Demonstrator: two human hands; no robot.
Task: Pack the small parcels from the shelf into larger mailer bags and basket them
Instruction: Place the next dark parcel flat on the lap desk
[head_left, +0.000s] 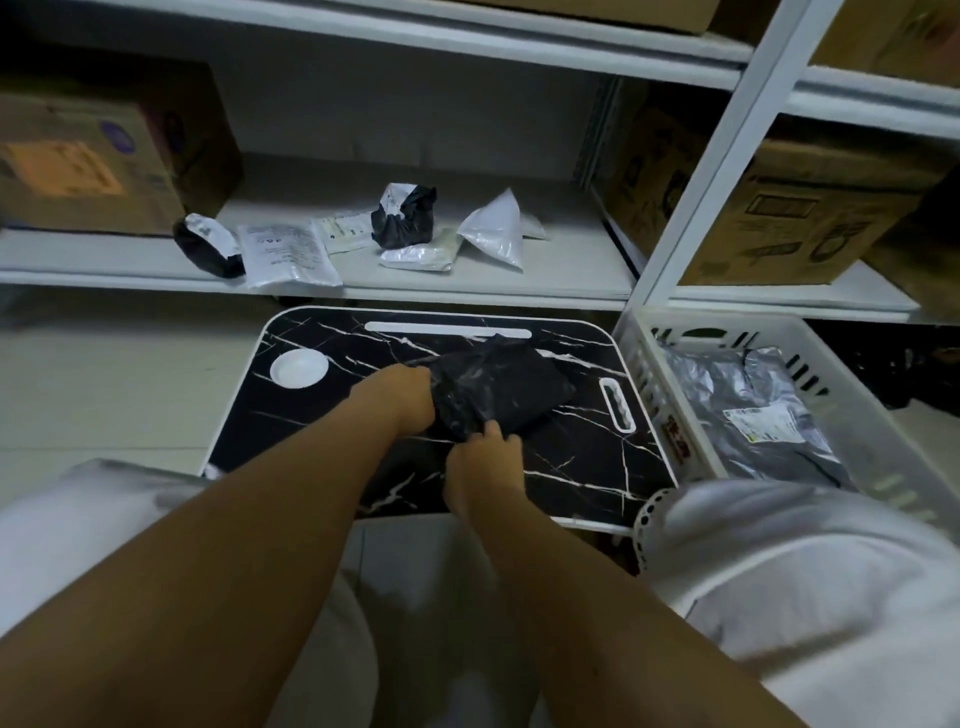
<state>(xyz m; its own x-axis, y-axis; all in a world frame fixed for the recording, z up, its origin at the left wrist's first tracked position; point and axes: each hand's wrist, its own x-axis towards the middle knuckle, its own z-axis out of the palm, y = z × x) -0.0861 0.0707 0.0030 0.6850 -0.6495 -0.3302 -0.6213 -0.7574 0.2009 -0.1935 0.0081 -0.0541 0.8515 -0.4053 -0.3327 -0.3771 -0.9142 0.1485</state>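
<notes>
**Both hands on a black mailer bag at the counter's middle**

At ten o'clock of the view, a cardboard box (88, 161) stands on the shelf (519, 288). Along that shelf, running toward twelve o'clock, lie the small parcels: a black-and-white roll (208, 244), a flat white packet (288, 254), a black bundle (404, 215) and a white pouch (496, 228), all well apart from the hands.

Below them sits the marble-patterned counter (571, 467). The left hand (402, 397) grips the nine o'clock edge of the black mailer bag (498, 387), its fingers hidden against or inside the plastic. The right hand (485, 452) pinches the bag's near edge at six o'clock. The bag lies on the counter with its long axis running from roughly seven toward one o'clock, away from both hands; the left hand is deeper in, the right nearer the body.

At three o'clock, just beside the counter, the white basket (649, 364) already holds grey mailer bags (737, 410). Judging by this, the bag must travel rightward, toward three o'clock, to be basketed.

Whether a parcel is inside the black bag, and whether its mouth is sealed, cannot be told. The basket's near corner is covered by pale cloth (779, 561).
</notes>
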